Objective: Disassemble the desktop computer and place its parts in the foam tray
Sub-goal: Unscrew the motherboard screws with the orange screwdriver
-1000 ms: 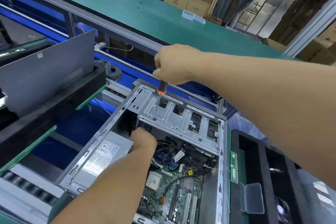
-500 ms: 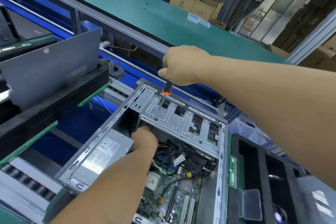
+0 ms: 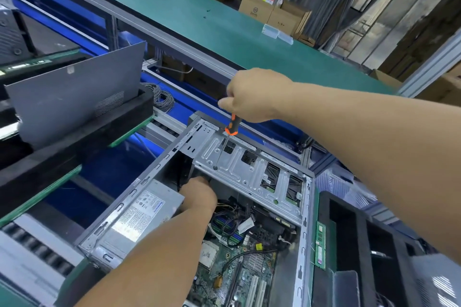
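Note:
The open desktop case [image 3: 119, 209] lies on its side with its motherboard [image 3: 239, 271] exposed. My right hand [image 3: 252, 95] grips an orange-and-black screwdriver [image 3: 230, 128]; its tip sits on a screw in the silver drive cage [image 3: 249, 172]. My left hand [image 3: 199, 194] reaches into the case under the cage, beside the power supply [image 3: 139, 217]; its fingers are hidden. The black foam tray [image 3: 354, 244] stands to the right of the case, with RAM sticks [image 3: 320, 244] along its left edge.
A second black foam tray [image 3: 74, 139] at left holds a grey side panel [image 3: 74, 97] upright. A green bench top [image 3: 199, 15] runs across behind, with cardboard boxes [image 3: 272, 10] beyond. A clear plastic box [image 3: 346, 289] lies on the right tray.
The view shifted slightly. My right hand has tilted the screwdriver a little while the tip stays on the cage screw. My left hand stays in the case.

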